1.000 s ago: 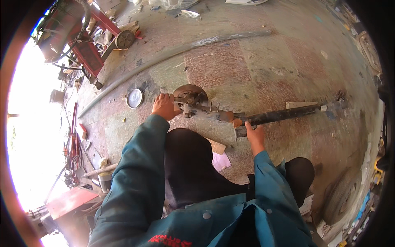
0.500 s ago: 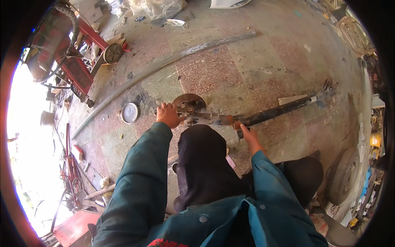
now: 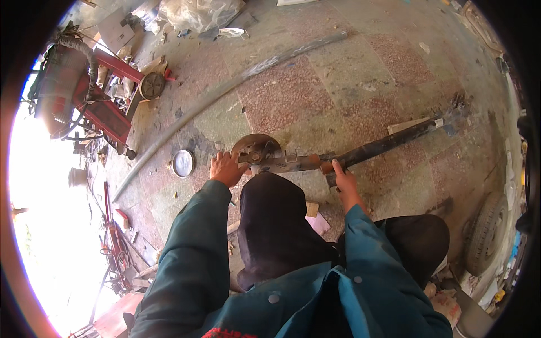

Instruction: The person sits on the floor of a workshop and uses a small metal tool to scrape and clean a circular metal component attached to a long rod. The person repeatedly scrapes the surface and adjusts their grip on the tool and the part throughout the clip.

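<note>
A long, dark, rusty metal assembly, like a vehicle axle or strut, lies across in front of my knee. At its left end is a round brown brake disc (image 3: 257, 144), with a metal bracket beside it. A black tube (image 3: 386, 144) forms its right part, slanting away to the far right. My left hand (image 3: 226, 169) is closed over the left end beside the disc. Farther right, my right hand (image 3: 347, 183) grips the assembly near the rusty collar (image 3: 327, 167), thumb on top. Its other fingers are mostly hidden underneath.
A long grey pipe (image 3: 217, 91) crosses the floor beyond. To the left are a round metal dish (image 3: 182, 163) and a red wheeled machine (image 3: 110, 115). Plastic sheeting (image 3: 197, 17) lies at the back, a tyre (image 3: 486, 234) stands at the right, and a pink piece (image 3: 318, 224) lies near my knee.
The view has shifted a little, so floor objects at the left sit slightly lower and farther right. Both hands keep their hold on the assembly, which has hardly moved.
</note>
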Available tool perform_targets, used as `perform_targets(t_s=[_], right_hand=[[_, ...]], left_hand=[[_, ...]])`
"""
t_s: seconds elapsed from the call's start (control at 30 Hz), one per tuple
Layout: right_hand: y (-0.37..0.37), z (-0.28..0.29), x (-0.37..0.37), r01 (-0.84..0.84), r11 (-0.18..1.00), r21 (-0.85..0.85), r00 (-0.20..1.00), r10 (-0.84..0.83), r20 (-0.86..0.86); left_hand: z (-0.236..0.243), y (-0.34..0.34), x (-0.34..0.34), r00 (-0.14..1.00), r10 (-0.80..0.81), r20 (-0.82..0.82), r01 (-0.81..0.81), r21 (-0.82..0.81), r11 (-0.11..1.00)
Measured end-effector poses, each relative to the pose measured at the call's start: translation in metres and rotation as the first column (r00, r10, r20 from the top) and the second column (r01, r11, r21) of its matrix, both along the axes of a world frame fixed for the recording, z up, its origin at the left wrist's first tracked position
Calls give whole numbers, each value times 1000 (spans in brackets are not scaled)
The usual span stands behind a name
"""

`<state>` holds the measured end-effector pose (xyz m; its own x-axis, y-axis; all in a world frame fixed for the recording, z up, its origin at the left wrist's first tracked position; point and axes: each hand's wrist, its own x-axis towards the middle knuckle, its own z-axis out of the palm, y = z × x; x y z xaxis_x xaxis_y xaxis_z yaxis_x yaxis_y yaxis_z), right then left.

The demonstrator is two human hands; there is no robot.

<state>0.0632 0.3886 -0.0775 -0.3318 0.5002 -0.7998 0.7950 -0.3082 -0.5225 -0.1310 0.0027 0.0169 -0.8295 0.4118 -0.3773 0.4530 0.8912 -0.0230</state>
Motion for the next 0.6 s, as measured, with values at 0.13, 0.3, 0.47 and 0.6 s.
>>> perform_targets(t_s=[0.13,0.3,0.47,0.6], right_hand=[[11,-17,-12,-94,996,12,995,94,-38],[9,-17,-32,-150,987,55,988,152,-22],[20,-14,-48,-203,977,67,977,207,-52],[20,1,-57,-220,975,-24,975,221,31]], left_hand=[[-9,-8,-1,999,16,-39,-14,35,999],[-19,-21,2,999,30,-34,-29,46,999],[-27,-21,4,998,40,-38,-37,83,996],[-32,-30,8,999,16,-45,-12,90,996]])
